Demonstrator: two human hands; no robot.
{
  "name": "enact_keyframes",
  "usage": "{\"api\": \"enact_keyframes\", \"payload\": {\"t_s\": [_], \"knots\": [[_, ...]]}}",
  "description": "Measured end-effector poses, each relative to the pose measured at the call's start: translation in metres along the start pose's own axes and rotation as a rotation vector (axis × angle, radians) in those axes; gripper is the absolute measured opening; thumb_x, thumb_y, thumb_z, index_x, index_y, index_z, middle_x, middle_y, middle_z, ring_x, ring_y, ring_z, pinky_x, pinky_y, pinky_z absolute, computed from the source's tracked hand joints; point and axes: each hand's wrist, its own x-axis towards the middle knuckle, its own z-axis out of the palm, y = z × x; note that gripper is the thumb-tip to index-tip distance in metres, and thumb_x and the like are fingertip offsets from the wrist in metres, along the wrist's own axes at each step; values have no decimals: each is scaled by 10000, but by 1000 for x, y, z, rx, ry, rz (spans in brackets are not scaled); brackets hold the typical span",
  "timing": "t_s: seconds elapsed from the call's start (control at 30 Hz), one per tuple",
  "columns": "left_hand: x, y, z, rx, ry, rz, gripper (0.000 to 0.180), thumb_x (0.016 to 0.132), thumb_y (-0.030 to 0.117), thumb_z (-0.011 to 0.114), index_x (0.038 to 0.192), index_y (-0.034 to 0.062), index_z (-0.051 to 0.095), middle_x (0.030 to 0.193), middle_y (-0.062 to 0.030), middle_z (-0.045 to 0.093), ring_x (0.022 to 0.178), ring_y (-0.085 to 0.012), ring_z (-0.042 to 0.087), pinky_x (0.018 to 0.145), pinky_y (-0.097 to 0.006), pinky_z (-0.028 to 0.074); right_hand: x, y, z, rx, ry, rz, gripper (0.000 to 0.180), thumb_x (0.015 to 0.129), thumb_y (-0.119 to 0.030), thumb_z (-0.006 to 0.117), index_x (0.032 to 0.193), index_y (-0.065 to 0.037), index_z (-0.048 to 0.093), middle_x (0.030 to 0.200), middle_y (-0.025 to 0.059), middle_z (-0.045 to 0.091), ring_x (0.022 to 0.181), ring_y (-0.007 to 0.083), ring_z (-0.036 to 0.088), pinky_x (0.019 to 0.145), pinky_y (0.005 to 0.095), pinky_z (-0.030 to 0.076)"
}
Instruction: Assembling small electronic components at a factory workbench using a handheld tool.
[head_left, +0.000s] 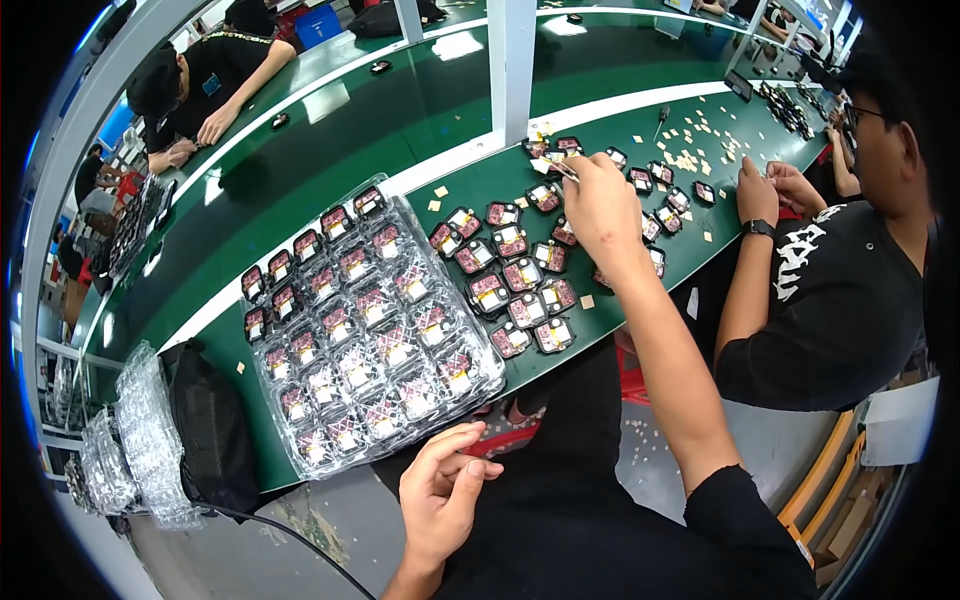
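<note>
My right hand (605,210) reaches over the far part of the loose units, fingers pinched on what looks like slim metal tweezers (567,171). Just beyond its fingertips lie small black-cased electronic modules (541,150). More modules (521,273), with reddish circuit faces, white labels and yellow strips, are spread between that hand and the tray. My left hand (443,490) hovers off the table's near edge, fingers loosely bent and thumb apart, with nothing seen in it. It is nearest to a clear plastic blister tray (487,377), whose pockets hold many such modules in rows.
Small pale square pieces (690,150) are scattered at the far right of the green table (400,115). A white post (511,70) rises behind the modules. Close on my right sits a co-worker (820,290). Stacked clear trays (150,430) and a black bag (205,430) stand left.
</note>
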Motion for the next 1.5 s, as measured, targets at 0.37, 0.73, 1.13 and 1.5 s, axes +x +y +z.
{"api": "enact_keyframes", "payload": {"t_s": [0.37, 0.73, 1.13, 1.5], "knots": [[-2, 1, 4, -5, -2, -19, 280, 1017, -41, 598, 1291, -97, 577, 1374, -278, 606, 914, -255, 761, 823, -349, 634, 48, 4, 5, -181, -339, -148, 346, 943, -175, 703, 1281, -104, 718, 1245, 129, 692, 1112, 370, 687, 948, 479, 564], [5, 6, 6, -54, -20, 26, 294, 1027, -10, 602, 1306, -96, 566, 1351, -281, 617, 937, -280, 760, 820, -371, 640, -46, -30, -64, 237, 218, -641, 345, 828, -73, 753, 1169, -123, 768, 1073, 67, 702, 731, 209, 701, 579, 327, 551], [20, 14, 0, -350, -120, -163, 481, 1115, 129, 517, 1522, -110, 427, 1306, -187, 682, 1189, -177, 648, 1048, -300, 489, -174, -57, -75, 425, 152, -986, 364, 819, -155, 732, 1176, -182, 800, 1119, 4, 703, 597, 61, 474, 513, 212, 344], [19, 25, -6, 142, -43, -196, 398, 1061, 9, 576, 1440, -23, 457, 940, -85, 721, 753, -106, 703, 597, -242, 567, -165, -63, -123, 580, -505, -502, 513, 838, -32, 770, 1326, -18, 613, 1054, 157, 588, 725, 297, 660, 579, 375, 557]]}}
